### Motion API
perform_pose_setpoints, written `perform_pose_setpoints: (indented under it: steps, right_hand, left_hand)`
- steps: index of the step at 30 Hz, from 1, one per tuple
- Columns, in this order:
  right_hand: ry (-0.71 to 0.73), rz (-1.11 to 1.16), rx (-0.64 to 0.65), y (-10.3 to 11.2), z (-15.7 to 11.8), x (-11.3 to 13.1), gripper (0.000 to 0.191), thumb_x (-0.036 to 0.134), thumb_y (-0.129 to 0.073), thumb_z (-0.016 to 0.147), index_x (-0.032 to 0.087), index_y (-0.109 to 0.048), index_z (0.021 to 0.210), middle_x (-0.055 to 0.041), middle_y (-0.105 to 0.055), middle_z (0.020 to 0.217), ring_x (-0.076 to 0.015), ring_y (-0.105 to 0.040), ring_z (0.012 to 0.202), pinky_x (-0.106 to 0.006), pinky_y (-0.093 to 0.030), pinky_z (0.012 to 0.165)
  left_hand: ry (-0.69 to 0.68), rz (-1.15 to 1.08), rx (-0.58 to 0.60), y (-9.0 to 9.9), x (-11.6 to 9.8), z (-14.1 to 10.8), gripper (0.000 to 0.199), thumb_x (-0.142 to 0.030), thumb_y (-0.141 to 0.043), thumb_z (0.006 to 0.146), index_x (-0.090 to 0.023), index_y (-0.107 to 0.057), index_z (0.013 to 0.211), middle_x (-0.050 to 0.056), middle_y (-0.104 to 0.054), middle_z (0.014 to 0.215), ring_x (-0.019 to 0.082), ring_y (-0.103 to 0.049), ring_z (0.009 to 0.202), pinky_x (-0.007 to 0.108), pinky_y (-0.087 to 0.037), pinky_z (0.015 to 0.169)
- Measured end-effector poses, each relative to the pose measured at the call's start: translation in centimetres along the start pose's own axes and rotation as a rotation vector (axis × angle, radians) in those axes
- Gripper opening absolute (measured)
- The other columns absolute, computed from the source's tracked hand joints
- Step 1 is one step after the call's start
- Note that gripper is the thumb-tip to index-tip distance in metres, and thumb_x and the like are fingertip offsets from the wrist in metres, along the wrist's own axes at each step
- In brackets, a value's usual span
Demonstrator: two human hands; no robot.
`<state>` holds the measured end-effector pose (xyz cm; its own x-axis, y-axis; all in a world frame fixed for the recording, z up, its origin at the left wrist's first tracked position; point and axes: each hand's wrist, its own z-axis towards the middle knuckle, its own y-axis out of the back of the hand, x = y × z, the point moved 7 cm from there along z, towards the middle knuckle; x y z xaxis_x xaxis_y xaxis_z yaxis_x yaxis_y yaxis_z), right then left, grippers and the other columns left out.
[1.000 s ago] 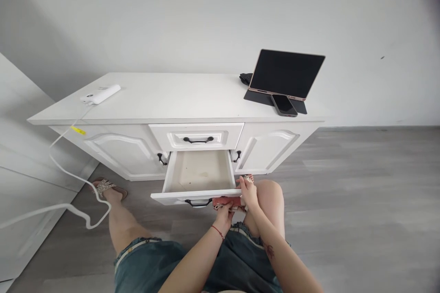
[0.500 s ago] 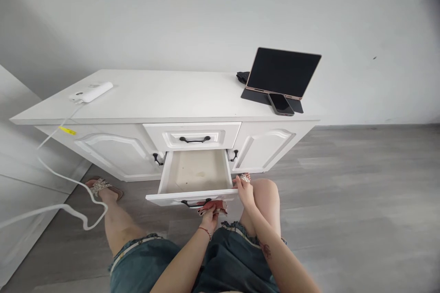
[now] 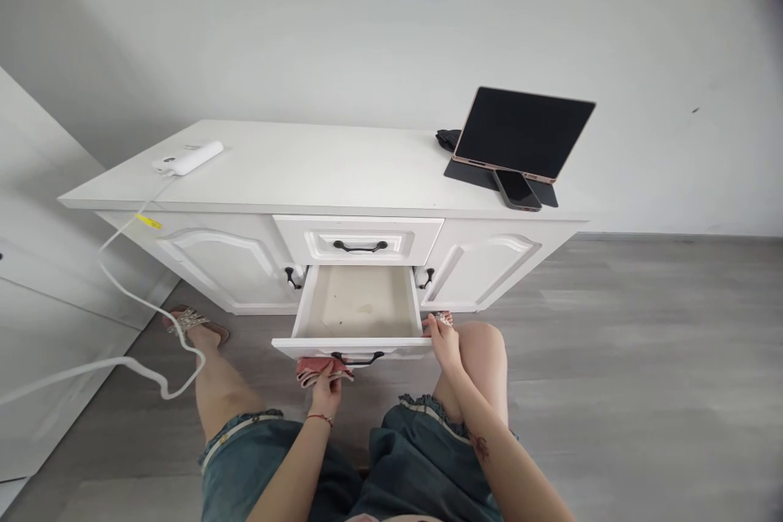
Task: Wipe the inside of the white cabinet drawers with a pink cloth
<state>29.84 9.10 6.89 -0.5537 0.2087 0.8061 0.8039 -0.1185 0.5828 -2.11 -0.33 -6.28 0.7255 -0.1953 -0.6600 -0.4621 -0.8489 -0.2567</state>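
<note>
A white drawer (image 3: 360,306) is pulled out of the low white cabinet (image 3: 318,171), with a few small marks on its bare floor. My left hand (image 3: 326,391) holds a folded pinkish-red cloth (image 3: 315,369) against the drawer's front, by the left end of its black handle (image 3: 359,358). At the front's right end, my right hand (image 3: 444,340) grips the drawer edge with its fingers curled over it.
On the cabinet top stand a tablet (image 3: 526,133) in a dark folding stand, a phone (image 3: 517,190) and a black bundle (image 3: 449,139). A white power bank (image 3: 189,157) trails a white cable (image 3: 131,294) down the left. A shut drawer (image 3: 359,241) sits above.
My left hand has slid the cloth leftward along the drawer front, from the handle's right end to its left end. My right hand stays at the right edge. The view has shifted slightly.
</note>
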Motion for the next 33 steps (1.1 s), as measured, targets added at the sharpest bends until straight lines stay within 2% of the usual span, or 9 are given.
perform_pose_setpoints:
  steps: [4,9,14,16,18,22,24,28,33]
  right_hand:
    - [-0.007,-0.006,0.021,-0.1,-0.1,0.1,0.056,0.055,-0.030,0.090,0.017,-0.072,0.084,-0.0091,-0.073,0.069,-0.0250,-0.068,0.072,-0.031,-0.046,0.067]
    - [-0.012,-0.017,0.015,-0.1,-0.2,0.2,0.056,0.053,-0.031,0.090,0.016,-0.072,0.087,-0.0095,-0.073,0.069,-0.0251,-0.068,0.073,-0.031,-0.046,0.068]
    - [-0.009,-0.033,0.016,-0.2,-0.1,0.3,0.058,0.055,-0.030,0.090,0.015,-0.073,0.086,-0.0097,-0.073,0.069,-0.0253,-0.068,0.073,-0.031,-0.046,0.068]
    - [-0.006,-0.037,0.013,-0.1,-0.1,0.3,0.059,0.056,-0.031,0.090,0.015,-0.073,0.087,-0.0098,-0.073,0.068,-0.0254,-0.068,0.073,-0.031,-0.046,0.070]
    - [-0.003,-0.040,0.010,-0.1,-0.1,0.4,0.061,0.058,-0.030,0.090,0.015,-0.073,0.087,-0.0100,-0.073,0.068,-0.0257,-0.069,0.073,-0.031,-0.047,0.070]
    - [0.010,-0.043,0.009,0.0,-0.2,0.6,0.064,0.060,-0.029,0.090,0.014,-0.074,0.088,-0.0109,-0.073,0.069,-0.0261,-0.069,0.072,-0.032,-0.047,0.069]
    - [0.019,-0.044,0.008,0.0,-0.2,0.8,0.065,0.060,-0.029,0.090,0.014,-0.074,0.087,-0.0115,-0.073,0.070,-0.0261,-0.069,0.073,-0.032,-0.048,0.069]
    - [0.022,-0.050,0.004,0.1,-0.2,0.8,0.064,0.059,-0.029,0.090,0.014,-0.074,0.087,-0.0119,-0.073,0.070,-0.0266,-0.069,0.074,-0.033,-0.048,0.069]
    - [0.015,-0.042,0.002,0.1,-0.2,0.7,0.062,0.057,-0.030,0.090,0.014,-0.074,0.086,-0.0123,-0.073,0.070,-0.0264,-0.069,0.072,-0.032,-0.048,0.067]
  left_hand:
    - [0.015,-0.066,-0.075,1.5,-2.3,0.4,0.024,0.004,-0.061,0.067,-0.018,-0.051,0.066,-0.004,-0.057,0.056,0.010,-0.057,0.046,0.020,-0.049,0.048]
    - [-0.063,-0.109,-0.041,1.5,-4.3,-0.5,0.023,0.002,-0.063,0.065,-0.018,-0.054,0.072,-0.003,-0.063,0.063,0.010,-0.061,0.053,0.022,-0.053,0.055]
    - [-0.198,-0.042,-0.049,1.5,-5.4,-2.1,0.023,-0.003,-0.068,0.062,-0.018,-0.055,0.071,-0.004,-0.061,0.062,0.011,-0.058,0.050,0.024,-0.049,0.052]
    - [-0.272,-0.015,-0.056,1.4,-5.9,-2.9,0.025,-0.006,-0.072,0.060,-0.018,-0.056,0.074,-0.004,-0.063,0.068,0.012,-0.061,0.058,0.027,-0.052,0.060]
    - [-0.371,0.021,-0.052,1.1,-6.5,-3.9,0.032,-0.008,-0.076,0.057,-0.018,-0.058,0.081,-0.002,-0.065,0.079,0.015,-0.065,0.074,0.030,-0.053,0.075]
    - [-0.681,0.141,-0.011,-0.2,-8.0,-7.2,0.048,-0.007,-0.081,0.050,-0.020,-0.061,0.092,0.002,-0.064,0.102,0.020,-0.060,0.108,0.033,-0.043,0.102]
    - [-0.730,0.162,-0.003,-0.9,-7.7,-8.7,0.050,-0.005,-0.080,0.050,-0.020,-0.061,0.093,0.003,-0.063,0.105,0.020,-0.058,0.112,0.033,-0.038,0.106]
    - [-0.622,0.158,0.049,-2.4,-5.5,-9.9,0.051,-0.004,-0.080,0.051,-0.020,-0.061,0.095,0.002,-0.065,0.099,0.019,-0.062,0.105,0.035,-0.038,0.106]
    - [-0.549,0.192,0.093,-3.5,-3.3,-9.9,0.043,-0.010,-0.082,0.053,-0.020,-0.064,0.090,0.002,-0.067,0.094,0.021,-0.062,0.104,0.036,-0.040,0.104]
